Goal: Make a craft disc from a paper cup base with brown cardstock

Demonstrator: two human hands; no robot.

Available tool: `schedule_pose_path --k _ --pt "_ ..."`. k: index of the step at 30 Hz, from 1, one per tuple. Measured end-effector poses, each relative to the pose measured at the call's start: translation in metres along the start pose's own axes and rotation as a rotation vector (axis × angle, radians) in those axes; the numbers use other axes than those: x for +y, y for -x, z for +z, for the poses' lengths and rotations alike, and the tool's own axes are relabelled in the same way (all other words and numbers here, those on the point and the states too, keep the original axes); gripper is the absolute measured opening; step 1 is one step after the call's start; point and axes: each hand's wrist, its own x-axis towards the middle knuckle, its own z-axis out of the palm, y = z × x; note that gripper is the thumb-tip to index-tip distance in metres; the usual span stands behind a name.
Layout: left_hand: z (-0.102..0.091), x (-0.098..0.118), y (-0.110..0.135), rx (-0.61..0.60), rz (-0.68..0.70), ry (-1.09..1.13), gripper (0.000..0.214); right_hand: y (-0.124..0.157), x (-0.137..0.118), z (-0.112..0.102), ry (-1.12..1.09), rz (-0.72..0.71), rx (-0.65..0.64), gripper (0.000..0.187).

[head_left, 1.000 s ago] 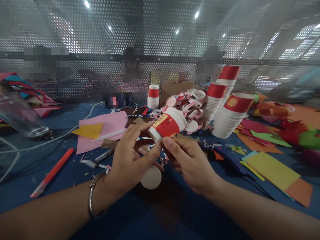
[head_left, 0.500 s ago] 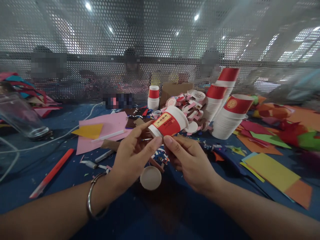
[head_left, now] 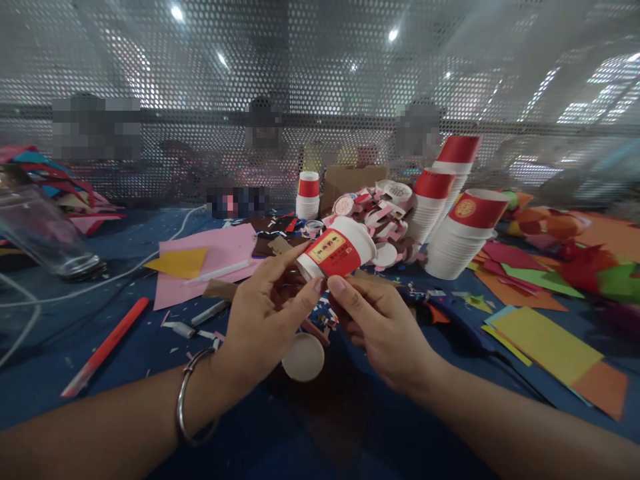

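Observation:
A red and white paper cup [head_left: 340, 250] is tilted on its side between my two hands, in the middle of the head view. My left hand [head_left: 267, 310] is closed on the cup's lower left end, its thumb under the near side. From the right, my right hand [head_left: 380, 320] pinches the near side with thumb and fingers; its other fingertips are hidden behind. Below the cup lies a round white paper disc [head_left: 303, 357] on the blue tabletop, close to my left wrist.
Stacks of paper cups [head_left: 450, 250] stand at the right beside a heap of cut cup scraps [head_left: 393, 220]. Yellow paper sheets [head_left: 545, 340] lie at right, pink paper [head_left: 235, 243] and a red marker-like stick [head_left: 107, 343] at left. A glass jar [head_left: 50, 233] leans far left.
The cup has turned slightly in my hands and dipped a little. My left thumb has shifted slightly along its lower edge. Both hands keep hold of it.

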Motion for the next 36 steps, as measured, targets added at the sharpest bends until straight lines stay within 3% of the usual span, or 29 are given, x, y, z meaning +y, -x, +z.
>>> schedule_pose_path --k 5,12,17,28,36 --pt "-0.001 -0.003 0.000 -0.028 -0.001 0.000 0.055 -0.001 -0.001 0.000 0.008 0.001 -0.002 0.048" --pt "-0.010 -0.003 -0.002 0.032 0.355 -0.517 0.050 -0.001 -0.002 0.001 -0.017 -0.014 0.007 0.046" --pt "-0.012 -0.003 -0.002 0.013 0.433 -0.539 0.052 0.001 -0.005 0.001 -0.001 -0.040 0.003 0.046" --pt "0.003 -0.003 -0.001 -0.101 -0.055 0.233 0.052 -0.002 -0.004 0.000 -0.019 -0.065 -0.010 0.045" --pt "0.002 -0.008 -0.004 -0.090 -0.112 0.295 0.041 -0.005 -0.001 -0.001 -0.031 -0.054 -0.021 0.040"
